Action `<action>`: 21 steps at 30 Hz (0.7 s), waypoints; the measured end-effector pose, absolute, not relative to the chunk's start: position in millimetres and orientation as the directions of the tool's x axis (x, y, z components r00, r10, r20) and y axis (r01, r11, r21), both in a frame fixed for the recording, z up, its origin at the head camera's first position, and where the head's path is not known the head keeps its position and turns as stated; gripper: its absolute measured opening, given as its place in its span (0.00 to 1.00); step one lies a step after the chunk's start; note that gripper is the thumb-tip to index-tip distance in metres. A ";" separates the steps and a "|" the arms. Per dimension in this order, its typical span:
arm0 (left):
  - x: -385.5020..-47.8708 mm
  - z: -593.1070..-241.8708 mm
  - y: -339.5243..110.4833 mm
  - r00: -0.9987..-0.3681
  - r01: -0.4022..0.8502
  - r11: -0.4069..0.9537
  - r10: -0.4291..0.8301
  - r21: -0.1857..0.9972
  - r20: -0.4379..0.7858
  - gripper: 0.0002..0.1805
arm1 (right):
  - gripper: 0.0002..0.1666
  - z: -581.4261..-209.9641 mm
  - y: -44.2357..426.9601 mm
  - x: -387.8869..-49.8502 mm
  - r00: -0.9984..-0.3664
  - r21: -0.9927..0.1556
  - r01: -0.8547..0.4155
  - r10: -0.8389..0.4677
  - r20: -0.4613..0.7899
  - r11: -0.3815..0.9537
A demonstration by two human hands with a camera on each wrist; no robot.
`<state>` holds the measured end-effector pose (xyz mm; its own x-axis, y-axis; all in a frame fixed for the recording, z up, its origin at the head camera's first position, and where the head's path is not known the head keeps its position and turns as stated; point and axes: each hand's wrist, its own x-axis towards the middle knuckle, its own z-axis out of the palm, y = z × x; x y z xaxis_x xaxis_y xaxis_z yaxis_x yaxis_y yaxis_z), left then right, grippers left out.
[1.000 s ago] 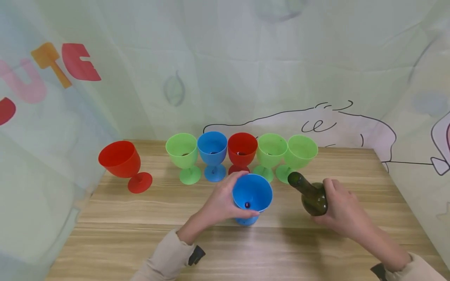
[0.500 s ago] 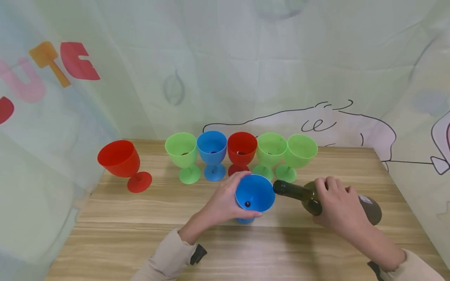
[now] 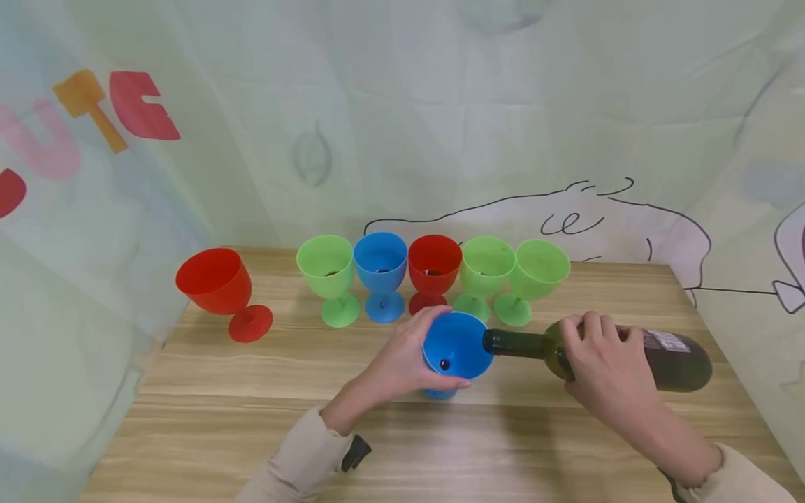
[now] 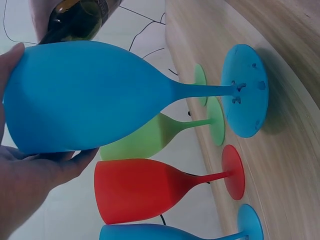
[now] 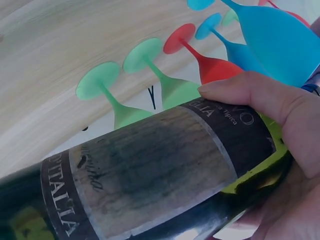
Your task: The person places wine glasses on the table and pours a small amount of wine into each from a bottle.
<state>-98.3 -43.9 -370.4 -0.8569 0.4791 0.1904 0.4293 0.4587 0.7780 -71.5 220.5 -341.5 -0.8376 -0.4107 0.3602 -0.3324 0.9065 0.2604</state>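
My left hand [image 3: 405, 356] holds a blue goblet [image 3: 462, 342] by its bowl, fingers and thumb curled round the sides. A small dark spot of liquid shows at the bottom of the bowl. In the left wrist view the goblet's base [image 4: 245, 91] is close to the table; I cannot tell whether it touches. With my right hand [image 3: 606, 363] I grip a dark green wine bottle [image 3: 682, 360] round its body, lying almost level in the air. Its mouth is at the goblet's right rim. The bottle's label [image 5: 155, 170] faces the right wrist camera.
Behind the hands stands a row of goblets: green [image 3: 325, 269], blue [image 3: 380, 264], red [image 3: 435, 265], green [image 3: 487, 269] and green [image 3: 541, 271]. Dark liquid shows in several. Another red goblet [image 3: 216, 283] stands apart at left. A printed curtain [image 3: 402, 126] borders the wooden table [image 3: 251, 419].
My right hand has tipped the bottle from steeply angled to nearly level, bringing its mouth left to the blue goblet's rim. The blue goblet has shifted and tilted slightly to the right.
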 end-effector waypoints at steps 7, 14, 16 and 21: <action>-99.0 -371.0 -43.7 -0.857 0.419 0.461 0.486 0.782 0.172 0.46 | 0.39 -339.4 220.1 -72.3 -0.814 0.318 -0.331 -0.439 0.381 0.889; -100.2 -372.4 -43.5 -0.854 0.420 0.469 0.493 0.777 0.165 0.46 | 0.27 -336.9 218.7 -74.7 -0.777 0.365 -0.348 -0.483 0.403 0.864; -100.6 -372.8 -43.3 -0.854 0.421 0.472 0.495 0.774 0.163 0.46 | 0.24 -336.5 218.4 -74.6 -0.769 0.374 -0.352 -0.493 0.408 0.858; -101.0 -372.8 -43.1 -0.857 0.411 0.477 0.493 0.777 0.150 0.46 | 0.18 -335.7 217.2 -74.5 -0.750 0.394 -0.360 -0.514 0.417 0.846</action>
<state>-101.0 -43.1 -372.8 -0.8569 0.4930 0.1502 0.4107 0.4771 0.7770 -74.5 217.2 -335.7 -0.7499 -0.5135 0.4171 -0.3602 0.8458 0.3936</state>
